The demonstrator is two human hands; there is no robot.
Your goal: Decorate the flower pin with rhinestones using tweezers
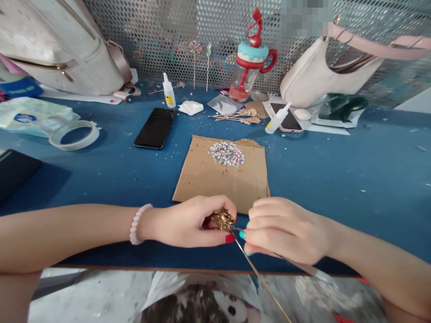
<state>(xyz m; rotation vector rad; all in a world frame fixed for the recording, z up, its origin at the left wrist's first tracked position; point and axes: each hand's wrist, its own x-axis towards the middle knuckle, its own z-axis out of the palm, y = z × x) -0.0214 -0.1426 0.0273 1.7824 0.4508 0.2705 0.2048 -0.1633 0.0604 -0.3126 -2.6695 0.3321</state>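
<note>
My left hand (198, 222) is closed around a gold metal flower ornament (222, 220), with thumb and fingers on its sides. A long thin gold stem (261, 280) runs from the ornament down to the right, past the table edge. In my right hand (286, 229), the fingers pinch a slim metal tool that looks like tweezers (311, 270); its tip is at the ornament's right side and its rear end sticks out below my palm. Just beyond both hands lies a cardboard sheet (202, 179) bearing a pile of small glittering rhinestones (226, 153).
Behind the cardboard are a black phone (155, 128), glue bottles (169, 92) (278, 118), gold flower sticks (247, 117) and a cup with a red handle (244, 67). A tape roll (74, 135) and a backpack (67, 49) stand left; a handbag (323, 67) leans right.
</note>
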